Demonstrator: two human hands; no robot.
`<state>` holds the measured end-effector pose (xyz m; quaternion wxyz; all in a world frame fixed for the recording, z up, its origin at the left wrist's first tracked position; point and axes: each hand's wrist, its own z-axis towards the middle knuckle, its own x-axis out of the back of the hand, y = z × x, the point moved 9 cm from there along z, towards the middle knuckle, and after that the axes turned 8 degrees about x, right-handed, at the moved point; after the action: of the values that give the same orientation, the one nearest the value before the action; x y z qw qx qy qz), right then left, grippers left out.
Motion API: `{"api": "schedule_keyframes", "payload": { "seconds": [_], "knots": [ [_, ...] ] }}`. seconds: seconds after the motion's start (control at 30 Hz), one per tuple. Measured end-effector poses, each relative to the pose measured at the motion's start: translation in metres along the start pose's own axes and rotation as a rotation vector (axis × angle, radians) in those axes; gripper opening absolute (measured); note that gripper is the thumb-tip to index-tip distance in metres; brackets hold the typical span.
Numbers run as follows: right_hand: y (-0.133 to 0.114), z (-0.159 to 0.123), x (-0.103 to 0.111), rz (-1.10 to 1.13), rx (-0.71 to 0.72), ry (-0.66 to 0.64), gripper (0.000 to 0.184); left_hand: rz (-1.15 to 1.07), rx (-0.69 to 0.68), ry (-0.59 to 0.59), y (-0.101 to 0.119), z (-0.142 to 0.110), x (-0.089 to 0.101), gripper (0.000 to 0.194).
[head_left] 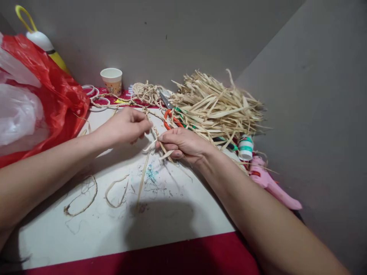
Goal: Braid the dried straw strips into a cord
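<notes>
A thin braided straw cord (155, 131) runs down from the back of the white board to my right hand (182, 144). My right hand pinches the cord's lower end between thumb and fingers, and loose straw ends stick out below the grip. Just left of the cord is my left hand (126, 126), palm down, with fingers curled together; whether a strand is between them is hidden. A long flat straw strip (142, 179) lies on the board below the hands. Behind my right hand, orange-handled scissors (166, 121) rest beside the large bundle of dry straw (218, 109).
Two bent cord pieces (94, 194) lie on the white board (172, 217). At the back are a paper cup (111, 83), white rings (99, 104) and coiled cord (146, 91). A red plastic bag (61, 72) fills the left; a pink glue gun (273, 187) lies right.
</notes>
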<state>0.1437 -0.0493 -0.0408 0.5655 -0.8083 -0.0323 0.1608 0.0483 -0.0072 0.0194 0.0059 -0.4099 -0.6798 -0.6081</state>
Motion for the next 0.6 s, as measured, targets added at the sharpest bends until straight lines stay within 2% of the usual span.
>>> {"api": "schedule_keyframes", "payload": {
  "seconds": [0.03, 0.07, 0.13, 0.2, 0.27, 0.4, 0.6],
  "knots": [
    [0.000, 0.000, 0.000, 0.001, -0.002, -0.004, 0.016, -0.140, 0.060, 0.015, -0.010, 0.007, 0.004, 0.013],
    [0.001, 0.000, -0.001, 0.004, -0.003, -0.010, 0.013, -0.279, 0.137, -0.037, -0.021, 0.013, -0.001, 0.010],
    [0.001, 0.001, -0.002, 0.012, 0.008, -0.022, 0.015, -0.506, 0.256, -0.233, -0.034, 0.016, -0.026, 0.006],
    [0.001, 0.002, -0.003, 0.014, 0.021, -0.043, 0.018, -0.634, 0.300, -0.397, -0.036, 0.011, -0.047, 0.005],
    [0.002, 0.003, -0.004, 0.012, 0.023, -0.075, 0.018, -0.657, 0.299, -0.462, -0.034, 0.006, -0.057, 0.005],
    [0.002, 0.003, -0.006, -0.006, 0.014, -0.110, 0.020, -0.496, 0.263, -0.429, -0.033, 0.000, -0.055, 0.013],
    [0.003, 0.002, -0.011, -0.097, 0.022, -0.123, 0.022, -0.081, 0.057, -0.231, -0.025, 0.003, -0.037, 0.019]
  ]
}}
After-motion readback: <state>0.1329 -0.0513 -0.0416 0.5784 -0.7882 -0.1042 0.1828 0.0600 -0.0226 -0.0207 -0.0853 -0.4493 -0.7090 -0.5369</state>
